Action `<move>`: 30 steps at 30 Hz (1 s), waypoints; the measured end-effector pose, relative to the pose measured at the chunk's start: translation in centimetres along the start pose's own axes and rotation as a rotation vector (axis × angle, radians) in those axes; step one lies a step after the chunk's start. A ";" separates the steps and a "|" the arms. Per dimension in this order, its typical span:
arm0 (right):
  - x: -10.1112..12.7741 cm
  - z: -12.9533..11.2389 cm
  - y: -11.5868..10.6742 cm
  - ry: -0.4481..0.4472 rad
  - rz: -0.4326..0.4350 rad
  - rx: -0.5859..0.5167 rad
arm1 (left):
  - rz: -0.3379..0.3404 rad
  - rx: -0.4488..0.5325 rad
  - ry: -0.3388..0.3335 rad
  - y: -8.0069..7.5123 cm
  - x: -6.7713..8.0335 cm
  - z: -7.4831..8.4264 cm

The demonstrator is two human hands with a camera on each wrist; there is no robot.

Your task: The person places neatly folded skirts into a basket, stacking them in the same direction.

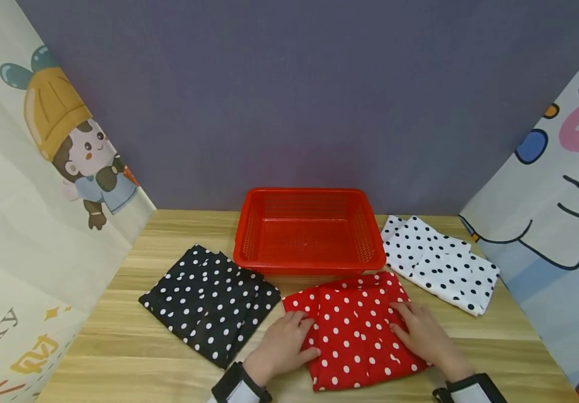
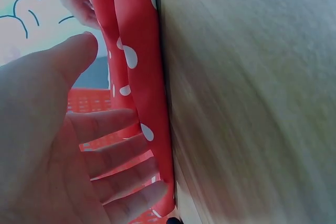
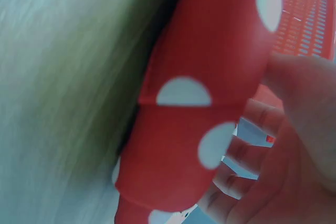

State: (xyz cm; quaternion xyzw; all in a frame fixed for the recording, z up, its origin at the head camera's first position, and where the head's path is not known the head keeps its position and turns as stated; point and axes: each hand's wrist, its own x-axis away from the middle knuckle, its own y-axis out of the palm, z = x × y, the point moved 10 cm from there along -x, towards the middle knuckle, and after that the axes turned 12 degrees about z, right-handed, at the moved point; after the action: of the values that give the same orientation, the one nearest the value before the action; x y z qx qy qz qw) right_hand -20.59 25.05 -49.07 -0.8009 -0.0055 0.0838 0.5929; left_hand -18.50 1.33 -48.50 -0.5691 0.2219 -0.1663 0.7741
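Observation:
A folded red cloth with white dots (image 1: 354,330) lies on the table in front of me. My left hand (image 1: 284,341) rests on its left edge with the fingers fairly straight, as the left wrist view also shows. On the right side of the same cloth lies my right hand (image 1: 422,333), its fingers and thumb spread over the fabric. To the left is a folded black cloth with white dots (image 1: 211,302). A folded white cloth with black dots (image 1: 440,263) lies at the right, beyond my right hand.
A red plastic basket (image 1: 309,266) with perforated walls stands behind the red cloth, nothing visible inside it. The wooden table (image 1: 118,347) ends at a grey-blue panel (image 1: 309,101). Printed sheets with cartoon figures flank both sides.

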 end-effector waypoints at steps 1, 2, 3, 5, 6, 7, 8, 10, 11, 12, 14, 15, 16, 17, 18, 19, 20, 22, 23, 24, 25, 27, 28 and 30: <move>0.1 -0.1 0.0 -0.001 -0.001 -0.004 | -0.002 0.003 -0.008 0.0 0.1 -0.2; 0.1 -0.3 0.1 -0.001 -0.002 -0.008 | -0.002 0.004 -0.013 0.0 0.1 -0.3; 0.2 -0.4 0.1 0.000 -0.005 -0.015 | -0.004 0.005 -0.020 0.0 0.2 -0.5; 0.3 -0.6 0.2 0.002 -0.004 -0.027 | -0.006 0.007 -0.031 0.1 0.4 -0.8; 0.3 -0.7 0.3 0.003 -0.006 -0.031 | -0.008 0.009 -0.036 0.1 0.4 -0.9; 0.4 -0.8 0.4 0.006 -0.008 -0.036 | -0.008 0.007 -0.038 0.0 0.5 -1.0; 0.4 -0.9 0.5 0.008 -0.009 -0.038 | -0.009 0.003 -0.039 0.0 0.6 -1.2; 0.5 -1.0 0.6 0.013 -0.015 -0.044 | -0.008 -0.003 -0.041 -0.1 0.7 -1.3; 0.5 -1.1 0.7 0.016 -0.018 -0.045 | -0.005 -0.010 -0.040 -0.2 0.8 -1.4; 0.6 -1.2 0.8 0.020 -0.022 -0.048 | 0.002 -0.019 -0.038 -0.3 0.9 -1.4; 0.6 -1.4 0.9 0.029 -0.032 -0.054 | 0.004 -0.030 -0.045 -0.4 1.0 -1.6; 0.7 -1.5 0.9 0.034 -0.040 -0.059 | 0.009 -0.036 -0.048 -0.6 1.1 -1.7; 0.7 -1.7 1.0 0.037 -0.045 -0.063 | 0.012 -0.038 -0.053 -0.7 1.1 -1.8; 0.7 -1.8 1.0 0.040 -0.050 -0.063 | 0.014 -0.040 -0.060 -0.7 1.2 -1.9; 0.7 -2.0 1.0 0.043 -0.055 -0.063 | 0.013 -0.037 -0.067 -0.8 1.2 -2.1; 0.7 -2.1 1.0 0.044 -0.059 -0.061 | 0.011 -0.033 -0.076 -0.9 1.2 -2.3; 0.7 -2.3 1.0 0.044 -0.062 -0.060 | 0.015 -0.031 -0.079 -0.9 1.3 -2.4; 0.7 -2.6 1.0 0.040 -0.067 -0.055 | 0.010 -0.015 -0.094 -1.0 1.4 -2.8; 0.7 -2.8 1.1 0.036 -0.068 -0.052 | 0.007 -0.009 -0.101 -1.0 1.4 -3.1; 0.7 -3.0 1.1 0.031 -0.068 -0.049 | 0.004 -0.003 -0.108 -1.0 1.5 -3.3; 0.7 -3.2 1.1 0.026 -0.067 -0.047 | 0.000 0.006 -0.116 -1.0 1.5 -3.5; 0.6 -3.6 1.2 0.018 -0.065 -0.044 | -0.010 0.019 -0.130 -1.0 1.7 -3.9; 0.6 -3.8 1.3 0.013 -0.060 -0.045 | -0.012 0.023 -0.134 -1.1 1.7 -4.1; 0.5 -4.1 1.3 0.010 -0.055 -0.050 | -0.012 0.027 -0.141 -1.2 1.9 -4.5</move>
State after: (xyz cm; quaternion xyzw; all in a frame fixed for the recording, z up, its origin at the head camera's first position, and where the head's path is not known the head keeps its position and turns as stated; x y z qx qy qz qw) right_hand -19.65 20.80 -49.25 -0.8155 -0.0266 0.0631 0.5747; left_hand -19.31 -3.59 -48.82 -0.5703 0.1612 -0.1331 0.7944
